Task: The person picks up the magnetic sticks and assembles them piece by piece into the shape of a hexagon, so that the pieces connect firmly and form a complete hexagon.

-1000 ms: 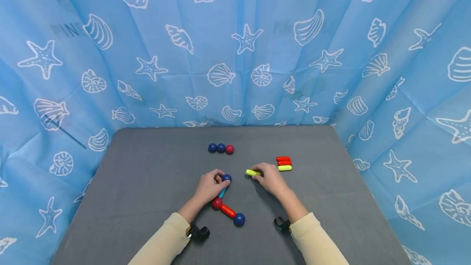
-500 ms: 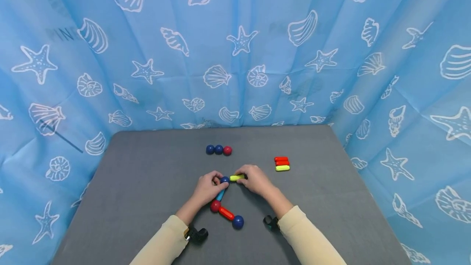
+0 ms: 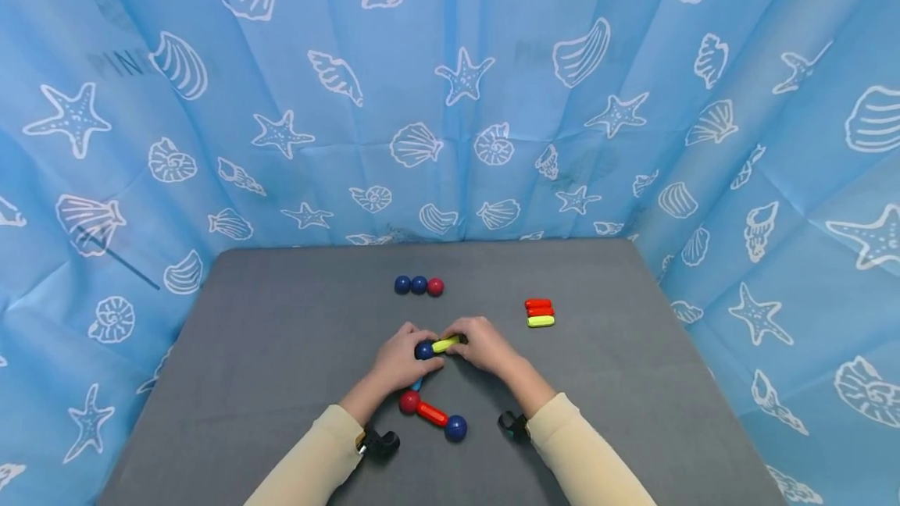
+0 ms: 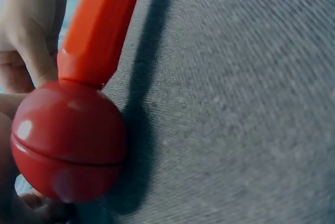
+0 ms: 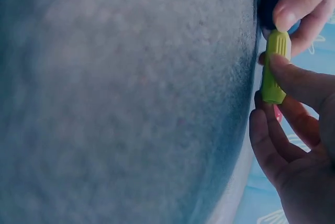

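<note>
My left hand (image 3: 402, 358) holds a dark blue ball (image 3: 424, 350) between thumb and fingers. From the right, my right hand (image 3: 481, 343) pinches a yellow-green stick (image 3: 446, 343), whose left end meets that ball. Below the left thumb a light blue stick (image 3: 416, 385) shows in part and runs down to a red ball (image 3: 409, 401). A red stick (image 3: 432, 414) links this ball to another dark blue ball (image 3: 455, 428). In the right wrist view, thumb and fingers grip the yellow-green stick (image 5: 275, 69); the left wrist view shows the red ball (image 4: 68, 145) close up.
Two dark blue balls (image 3: 411, 285) and a red ball (image 3: 435, 287) lie in a row farther back on the grey table (image 3: 295, 295). To the right lie two red sticks (image 3: 539, 308) and a yellow-green stick (image 3: 541, 322). A blue shell-print curtain (image 3: 450, 178) borders the table.
My right hand has moved left, bringing the yellow-green stick from apart to against the held ball. My left hand's fingers have shifted on the ball, and the stick now tilts.
</note>
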A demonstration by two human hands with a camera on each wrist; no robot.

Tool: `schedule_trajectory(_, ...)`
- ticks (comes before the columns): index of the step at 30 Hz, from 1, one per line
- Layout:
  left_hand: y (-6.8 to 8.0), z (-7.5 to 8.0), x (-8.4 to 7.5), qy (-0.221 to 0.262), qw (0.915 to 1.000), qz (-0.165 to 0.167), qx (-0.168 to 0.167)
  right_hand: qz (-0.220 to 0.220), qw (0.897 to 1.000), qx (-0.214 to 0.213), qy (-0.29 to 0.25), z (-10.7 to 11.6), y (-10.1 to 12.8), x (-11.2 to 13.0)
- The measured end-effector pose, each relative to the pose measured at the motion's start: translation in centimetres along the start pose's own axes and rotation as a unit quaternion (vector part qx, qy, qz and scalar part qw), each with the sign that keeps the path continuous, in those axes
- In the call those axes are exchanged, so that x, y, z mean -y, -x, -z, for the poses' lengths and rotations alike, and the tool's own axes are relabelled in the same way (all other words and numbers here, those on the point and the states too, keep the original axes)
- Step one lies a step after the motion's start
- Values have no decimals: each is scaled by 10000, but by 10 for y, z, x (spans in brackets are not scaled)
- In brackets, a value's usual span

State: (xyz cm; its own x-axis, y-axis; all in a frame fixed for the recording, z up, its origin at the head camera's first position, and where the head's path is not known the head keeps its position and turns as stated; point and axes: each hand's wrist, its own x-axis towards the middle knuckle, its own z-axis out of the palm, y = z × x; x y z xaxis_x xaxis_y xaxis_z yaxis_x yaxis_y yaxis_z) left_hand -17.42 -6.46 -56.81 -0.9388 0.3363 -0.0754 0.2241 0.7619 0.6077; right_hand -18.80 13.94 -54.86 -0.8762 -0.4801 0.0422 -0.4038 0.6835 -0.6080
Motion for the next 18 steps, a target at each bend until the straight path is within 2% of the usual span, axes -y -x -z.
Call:
schedule_trajectory(5,1,-2,-3,96,9999,45,-114,133,9992,-50,-374,0,1,-6)
schedule_trajectory(9,2,-5,1,338,9990,121,-262,85,9970,-391,-668,5,-2,-12)
schedule_trajectory(14,1,-5,6,382,9986,226,-283,-232,9948,-864,-485,9,-14,-18)
schedule_trajectory(18,-1,-2,6,335,9989,235,-211,-529,9928,-969,-458,10,-28,-23)
